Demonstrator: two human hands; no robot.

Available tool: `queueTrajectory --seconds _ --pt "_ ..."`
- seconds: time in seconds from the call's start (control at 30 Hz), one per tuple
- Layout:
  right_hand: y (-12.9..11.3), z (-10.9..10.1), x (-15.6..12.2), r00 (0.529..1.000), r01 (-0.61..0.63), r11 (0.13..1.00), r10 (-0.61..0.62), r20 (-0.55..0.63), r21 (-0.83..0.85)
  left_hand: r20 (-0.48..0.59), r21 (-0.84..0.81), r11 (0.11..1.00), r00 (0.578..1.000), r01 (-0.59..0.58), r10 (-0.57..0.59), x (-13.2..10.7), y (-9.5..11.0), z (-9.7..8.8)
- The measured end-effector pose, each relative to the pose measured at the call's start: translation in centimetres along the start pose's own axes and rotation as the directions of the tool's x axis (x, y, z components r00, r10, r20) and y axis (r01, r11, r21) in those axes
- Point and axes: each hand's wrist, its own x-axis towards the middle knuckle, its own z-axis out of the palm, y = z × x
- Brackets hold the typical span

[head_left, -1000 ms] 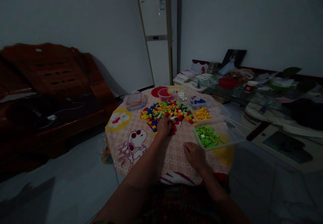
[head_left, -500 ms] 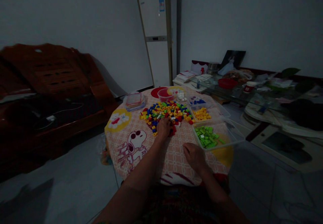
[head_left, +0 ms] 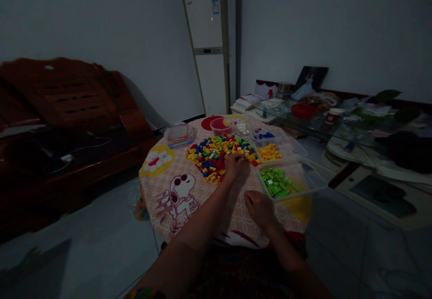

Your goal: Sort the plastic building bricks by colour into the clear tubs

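My left hand (head_left: 235,166) is over the right front edge of a mixed pile of toy building bricks (head_left: 216,153) in red, yellow, blue and green. Its fingers are drawn together; whatever is in them cannot be made out. My right hand (head_left: 259,209) rests curled on the tablecloth (head_left: 222,218), just left of a clear plastic tray (head_left: 315,184) with green bricks (head_left: 276,183). Beyond that tray, another one holds yellow bricks (head_left: 269,152). Blue bricks (head_left: 265,135) lie in a container farther back, and white bricks (head_left: 241,128) sit to its left.
Stacked lidded boxes (head_left: 178,136) stand at the table's back left. A clear round bowl (head_left: 221,127) is behind the pile. To the right, a cluttered glass table (head_left: 286,114) carries a red basin (head_left: 303,110) and a paper cup (head_left: 333,115). A wooden bench (head_left: 74,105) is at left.
My left hand has moved to the right, from the pile's front middle to its right front edge. My right hand stays where it was.
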Motion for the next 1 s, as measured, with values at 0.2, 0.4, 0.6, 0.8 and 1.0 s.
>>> queueTrajectory --seconds 0.2,0.4,0.6,0.8,1.0 --pt "0.1 0.0 0.0 0.999 -0.032 0.999 0.033 0.027 -0.022 0.134 -0.243 0.96 0.975 -0.142 0.178 0.5 3.5 5.3" --pt "0.3 0.3 0.1 1.0 -0.003 1.0 0.003 0.02 0.013 0.113 -0.181 0.93 0.933 -0.32 0.343 -0.3 2.7 4.2" --pt "0.1 0.3 -0.1 1.0 0.001 1.0 -0.001 -0.019 -0.011 -0.029 0.139 0.971 0.979 -0.194 0.2 -0.6 -0.7 -0.1" --pt "0.2 0.2 0.0 1.0 0.0 1.0 -0.001 -0.026 -0.008 -0.037 0.369 0.928 0.998 -0.041 0.059 -0.7 -1.8 -2.5" --pt "0.3 0.3 0.0 1.0 0.004 1.0 -0.005 -0.021 -0.017 0.038 0.506 0.861 0.998 -0.058 0.044 -0.9 -1.8 -3.1"
